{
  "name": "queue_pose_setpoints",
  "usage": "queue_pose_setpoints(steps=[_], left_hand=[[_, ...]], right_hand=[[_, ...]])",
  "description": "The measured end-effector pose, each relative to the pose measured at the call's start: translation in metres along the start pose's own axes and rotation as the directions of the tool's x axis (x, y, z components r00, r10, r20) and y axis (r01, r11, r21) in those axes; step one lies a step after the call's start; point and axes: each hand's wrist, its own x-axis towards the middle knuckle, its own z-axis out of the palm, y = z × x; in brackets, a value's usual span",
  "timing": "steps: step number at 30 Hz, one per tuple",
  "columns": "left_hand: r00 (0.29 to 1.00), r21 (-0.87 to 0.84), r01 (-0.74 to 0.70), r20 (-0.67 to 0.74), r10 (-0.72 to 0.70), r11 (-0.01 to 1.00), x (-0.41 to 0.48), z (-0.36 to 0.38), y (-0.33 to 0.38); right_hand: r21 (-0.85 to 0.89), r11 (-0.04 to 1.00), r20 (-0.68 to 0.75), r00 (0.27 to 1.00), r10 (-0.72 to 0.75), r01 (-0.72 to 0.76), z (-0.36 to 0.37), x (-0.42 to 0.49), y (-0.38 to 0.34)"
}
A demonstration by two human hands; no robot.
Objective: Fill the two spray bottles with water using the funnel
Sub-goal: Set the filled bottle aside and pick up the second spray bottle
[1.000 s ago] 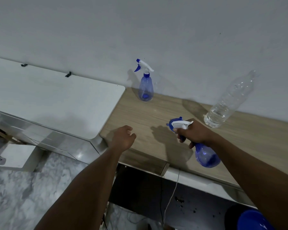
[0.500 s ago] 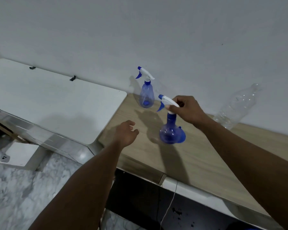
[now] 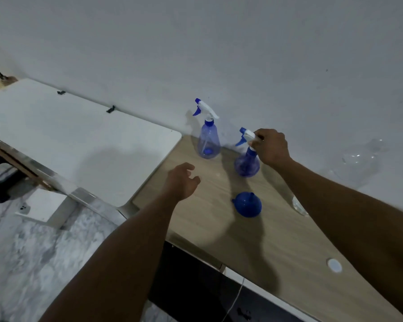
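held bottle [image 3: 246, 165] moved beside other bottle [image 3: 208, 141]; right hand [image 3: 272, 147] grips sprayer [image 3: 247, 134], left hand [image 3: 182, 180] slack; funnel [image 3: 247, 204] in front.

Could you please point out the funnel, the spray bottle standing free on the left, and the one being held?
funnel [image 3: 248, 205]: head view, on its blue bowl.
left bottle [image 3: 208, 142]: head view, on its clear blue body.
held bottle [image 3: 246, 167]: head view, on its rounded lower body.
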Motion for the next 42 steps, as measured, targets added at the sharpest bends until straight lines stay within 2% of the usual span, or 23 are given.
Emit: queue_pose_setpoints(steps=[6, 8, 10, 12, 14, 17, 22, 26, 32, 38, 42], left_hand=[[1.000, 0.021, 0.011, -0.014, -0.011, 1.000, 0.020, 0.003, 0.009], [1.000, -0.002, 0.029, -0.008, -0.029, 1.000, 0.028, 0.004, 0.015], [1.000, -0.013, 0.018, 0.004, -0.018, 1.000, 0.038, 0.003, 0.022], [1.000, 0.007, -0.005, 0.026, 0.005, 1.000, 0.049, 0.001, 0.029], [0.999, 0.013, -0.031, 0.036, 0.031, 0.999, 0.060, -0.001, 0.036], [0.999, 0.010, -0.036, 0.030, 0.036, 0.999, 0.073, -0.001, 0.043], [0.999, 0.027, -0.003, 0.051, 0.002, 1.000, 0.067, -0.002, 0.038], [0.999, -0.005, 0.000, 0.033, 0.000, 1.000, 0.059, -0.007, 0.024], [0.998, -0.164, -0.055, -0.023, 0.052, 0.985, 0.027, -0.005, 0.010], [0.985, -0.198, -0.161, 0.035, 0.172, 0.967, -0.041, 0.031, -0.014], [0.980, -0.112, -0.182, 0.055, 0.189, 0.977, -0.081, 0.058, -0.029]], right_hand=[[-0.060, 0.997, 0.060, 0.996, 0.061, -0.057, 0.011, 0.005, 0.016], [-0.158, 0.986, 0.031, 0.998, 0.063, -0.057, 0.008, 0.006, 0.002], [-0.199, 0.979, -0.079, 0.996, -0.047, 0.031, 0.005, 0.010, -0.022], [-0.145, 0.978, -0.122, 0.978, -0.168, 0.150, 0.006, 0.024, -0.053], [-0.093, 0.977, -0.052, 0.979, -0.196, 0.191, 0.012, 0.047, -0.083], [-0.035, 0.986, 0.104, 0.982, -0.159, 0.164, 0.032, 0.084, -0.113], [-0.085, 0.992, 0.229, 0.971, -0.075, 0.097, 0.064, 0.104, -0.117], [-0.085, 0.980, 0.158, 0.974, -0.165, 0.180, 0.061, 0.080, -0.118], [-0.044, 0.938, 0.119, 0.934, -0.338, 0.345, 0.020, -0.001, -0.130], [0.076, 0.942, 0.092, 0.938, -0.333, 0.327, 0.009, -0.096, -0.101], [-0.023, 0.950, 0.085, 0.947, -0.310, 0.313, 0.016, -0.148, -0.077]])
